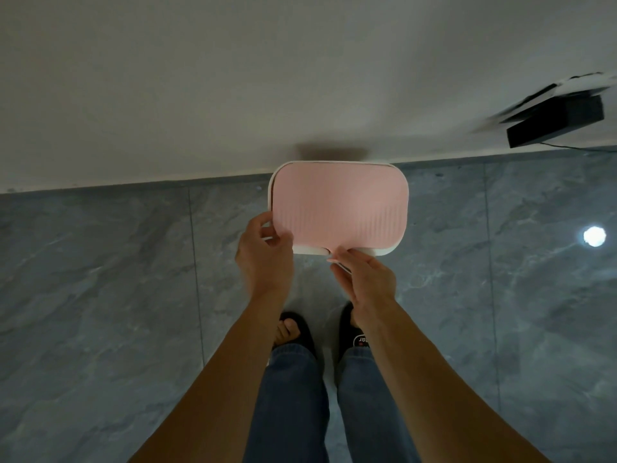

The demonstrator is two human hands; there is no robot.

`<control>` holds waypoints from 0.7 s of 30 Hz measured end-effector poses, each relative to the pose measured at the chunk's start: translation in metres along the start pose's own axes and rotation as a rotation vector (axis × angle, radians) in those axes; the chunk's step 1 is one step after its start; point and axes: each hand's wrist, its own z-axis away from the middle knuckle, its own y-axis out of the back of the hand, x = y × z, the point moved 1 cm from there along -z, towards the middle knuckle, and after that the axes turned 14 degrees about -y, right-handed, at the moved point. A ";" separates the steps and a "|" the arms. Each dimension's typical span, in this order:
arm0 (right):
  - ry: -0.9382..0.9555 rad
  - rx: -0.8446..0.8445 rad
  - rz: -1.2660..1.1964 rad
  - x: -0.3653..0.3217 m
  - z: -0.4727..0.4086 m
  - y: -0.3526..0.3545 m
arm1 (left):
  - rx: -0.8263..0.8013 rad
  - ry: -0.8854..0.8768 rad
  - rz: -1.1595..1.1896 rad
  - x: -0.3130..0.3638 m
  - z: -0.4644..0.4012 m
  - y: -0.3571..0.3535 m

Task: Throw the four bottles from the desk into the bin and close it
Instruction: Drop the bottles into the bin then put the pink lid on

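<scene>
The bin (339, 208) stands on the grey floor (100, 295) against the white wall (200, 78), directly in front of the person, seen from straight above. One pink lid (340, 205) lies flat across its white rim, so the bin appears closed or very nearly so.

The left hand (263, 255) is curled around the near left corner of the lid, fingers on top and thumb at the edge. The right hand (364, 279) pinches the small tab at the middle of the near edge, and something thin and pale shows between its fingers; what it is cannot be told.

In my judgement, the main risk is an incomplete close. A thin dark gap shows along the lid's left edge, so the lid may sit slightly crooked and pop up once both hands let go. Pressing on one corner alone could tilt it, or nudge the light bin across the smooth floor.

Counts: one bin, one lid, two hands, two black slippers (300, 329) and one dark box (556, 121) on the floor at far right. No bottles are visible, and neither is the desk; whether all four bottles are inside cannot be checked.
</scene>
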 end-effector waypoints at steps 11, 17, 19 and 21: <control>0.003 -0.030 0.068 0.003 0.000 0.001 | 0.011 0.045 0.005 -0.003 0.001 0.005; 0.051 0.030 0.049 0.002 -0.004 -0.003 | 0.022 0.050 0.026 -0.004 0.000 0.003; 0.038 0.043 0.046 0.002 -0.006 -0.002 | 0.027 0.045 0.024 -0.005 0.000 0.000; 0.034 0.057 0.071 0.002 -0.008 -0.002 | 0.036 0.043 0.017 -0.007 0.000 -0.001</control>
